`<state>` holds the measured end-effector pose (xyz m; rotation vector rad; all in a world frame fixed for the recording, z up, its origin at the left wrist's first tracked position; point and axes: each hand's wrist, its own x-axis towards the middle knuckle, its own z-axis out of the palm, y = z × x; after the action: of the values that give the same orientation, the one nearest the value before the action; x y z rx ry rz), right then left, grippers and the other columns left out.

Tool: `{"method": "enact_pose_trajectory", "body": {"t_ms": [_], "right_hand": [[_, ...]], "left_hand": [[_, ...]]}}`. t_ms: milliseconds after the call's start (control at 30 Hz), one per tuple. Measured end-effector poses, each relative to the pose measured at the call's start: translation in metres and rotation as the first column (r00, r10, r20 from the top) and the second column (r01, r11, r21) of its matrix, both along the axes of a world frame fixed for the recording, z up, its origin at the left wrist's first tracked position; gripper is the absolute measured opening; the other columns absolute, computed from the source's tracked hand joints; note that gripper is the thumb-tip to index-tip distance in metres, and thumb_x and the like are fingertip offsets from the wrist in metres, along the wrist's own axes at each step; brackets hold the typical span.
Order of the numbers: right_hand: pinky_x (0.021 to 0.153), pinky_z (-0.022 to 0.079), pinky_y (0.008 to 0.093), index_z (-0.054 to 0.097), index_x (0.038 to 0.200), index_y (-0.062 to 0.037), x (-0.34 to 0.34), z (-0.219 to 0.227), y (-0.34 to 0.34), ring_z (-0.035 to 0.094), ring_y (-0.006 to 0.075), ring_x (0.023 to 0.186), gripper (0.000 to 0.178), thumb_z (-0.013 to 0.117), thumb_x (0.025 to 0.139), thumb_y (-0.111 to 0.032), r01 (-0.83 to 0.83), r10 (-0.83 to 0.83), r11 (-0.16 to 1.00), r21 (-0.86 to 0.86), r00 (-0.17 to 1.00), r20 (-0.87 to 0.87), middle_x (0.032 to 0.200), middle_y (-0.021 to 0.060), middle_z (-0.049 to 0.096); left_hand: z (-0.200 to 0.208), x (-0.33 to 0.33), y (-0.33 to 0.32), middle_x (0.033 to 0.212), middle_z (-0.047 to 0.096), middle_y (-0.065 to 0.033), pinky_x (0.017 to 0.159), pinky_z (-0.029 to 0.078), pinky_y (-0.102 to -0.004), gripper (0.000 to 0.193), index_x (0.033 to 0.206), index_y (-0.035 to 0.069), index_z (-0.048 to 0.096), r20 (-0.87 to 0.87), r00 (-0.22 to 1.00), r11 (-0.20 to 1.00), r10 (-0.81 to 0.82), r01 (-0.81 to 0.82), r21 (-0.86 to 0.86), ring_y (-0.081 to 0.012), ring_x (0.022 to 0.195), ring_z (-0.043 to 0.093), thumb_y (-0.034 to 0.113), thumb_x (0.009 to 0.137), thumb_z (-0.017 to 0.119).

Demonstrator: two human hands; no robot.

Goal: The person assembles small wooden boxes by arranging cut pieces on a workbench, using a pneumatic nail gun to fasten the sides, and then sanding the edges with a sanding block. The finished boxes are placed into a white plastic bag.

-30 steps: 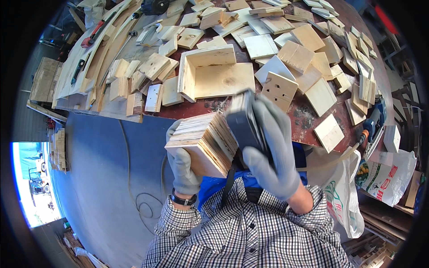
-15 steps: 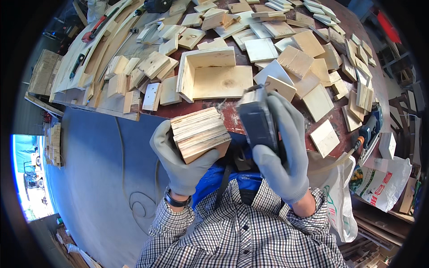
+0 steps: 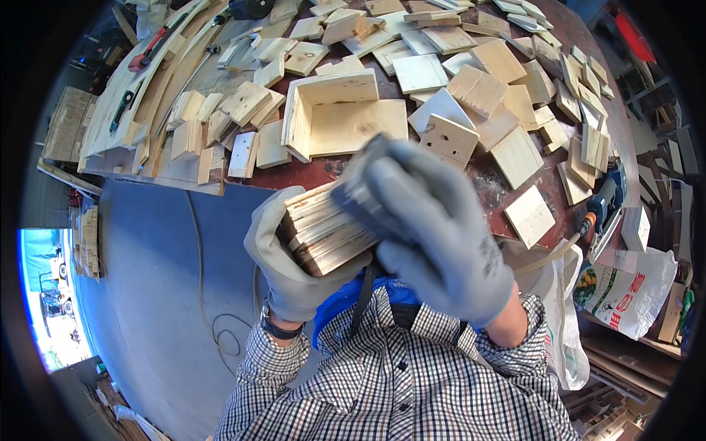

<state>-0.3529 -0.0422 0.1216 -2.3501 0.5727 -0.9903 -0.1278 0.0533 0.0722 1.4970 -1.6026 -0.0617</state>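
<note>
As the head view showed, the left hand [image 3: 288, 283] grasped a wooden stack [image 3: 323, 234] before the near edge of the red surface [image 3: 296, 175]; the right hand [image 3: 448, 239] gripped a dark block [image 3: 354, 200] (blurred, contact uncertain) over it. Squeezing the stack flush, fingertips clear, seemed wisest.

Red table [image 3: 294, 173], wooden pieces [image 3: 517, 158], joined panels [image 3: 357, 126]

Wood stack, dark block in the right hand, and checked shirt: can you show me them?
Wood stack [image 3: 322, 231]: head view, on its layered side.
Dark block [image 3: 362, 208]: head view, on its blurred side.
Checked shirt [image 3: 338, 389]: head view, on its front.
</note>
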Motion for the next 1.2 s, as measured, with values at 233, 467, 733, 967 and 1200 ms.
{"method": "enact_pose_trajectory", "body": {"t_ms": [233,467,733,967,1200], "right_hand": [[0.115,0.045,0.0504,0.048,0.157,0.0009,-0.006,-0.033,-0.014,0.054,0.0452,0.137,0.069,0.071,0.093,-0.014,0.120,-0.116,0.991,0.060,0.990,-0.077,0.156,0.0281,0.047],[0.115,0.045,0.0499,0.049,0.158,-0.0022,0.015,0.008,0.005,0.053,0.0460,0.139,0.069,0.071,0.098,-0.029,-0.094,0.089,0.992,-0.081,0.994,-0.056,0.159,0.0272,0.044],[0.115,0.046,0.0519,0.046,0.159,-0.0022,-0.025,-0.041,-0.020,0.053,0.0454,0.138,0.074,0.074,0.093,-0.021,0.101,-0.099,0.977,0.186,0.995,-0.022,0.153,0.0275,0.048],[0.112,0.047,0.0526,0.036,0.162,-0.0015,0.014,-0.006,-0.010,0.058,0.0452,0.131,0.086,0.074,0.096,-0.040,-0.182,0.176,0.983,-0.037,0.974,-0.140,0.153,0.0296,0.044],[0.106,0.049,0.0490,0.043,0.163,-0.0055,-0.038,-0.032,-0.015,0.062,0.0422,0.120,0.082,0.072,0.095,-0.039,0.099,-0.062,0.979,0.180,0.978,-0.200,0.139,0.0279,0.056]], "left_hand": [[-0.001,0.001,0.001,0.125,0.066,-0.0158,0.099,0.057,-0.0425,0.100,0.136,-0.001,0.051,-0.080,0.995,0.986,-0.059,0.046,-0.159,-0.0277,0.111,0.070,0.050,0.066,0.103],[0.011,-0.005,0.008,0.135,0.059,-0.0189,0.101,0.054,-0.0460,0.107,0.144,0.001,0.042,0.039,0.998,0.996,-0.050,0.052,-0.069,-0.0330,0.118,0.064,0.041,0.066,0.104],[-0.011,0.000,0.012,0.132,0.056,-0.0179,0.103,0.055,-0.0401,0.106,0.140,-0.001,0.042,-0.486,0.870,0.997,-0.079,0.067,-0.042,-0.0242,0.118,0.065,0.049,0.068,0.103],[-0.006,0.005,0.017,0.133,0.055,-0.0155,0.105,0.053,-0.0396,0.108,0.143,0.001,0.044,-0.176,0.984,0.997,-0.039,0.051,0.066,-0.0265,0.126,0.060,0.041,0.063,0.105],[-0.009,0.000,0.013,0.127,0.065,-0.0172,0.098,0.057,-0.0402,0.102,0.135,-0.001,0.051,-0.461,0.877,0.991,-0.135,0.125,-0.053,-0.0255,0.112,0.069,0.048,0.063,0.104]]}}
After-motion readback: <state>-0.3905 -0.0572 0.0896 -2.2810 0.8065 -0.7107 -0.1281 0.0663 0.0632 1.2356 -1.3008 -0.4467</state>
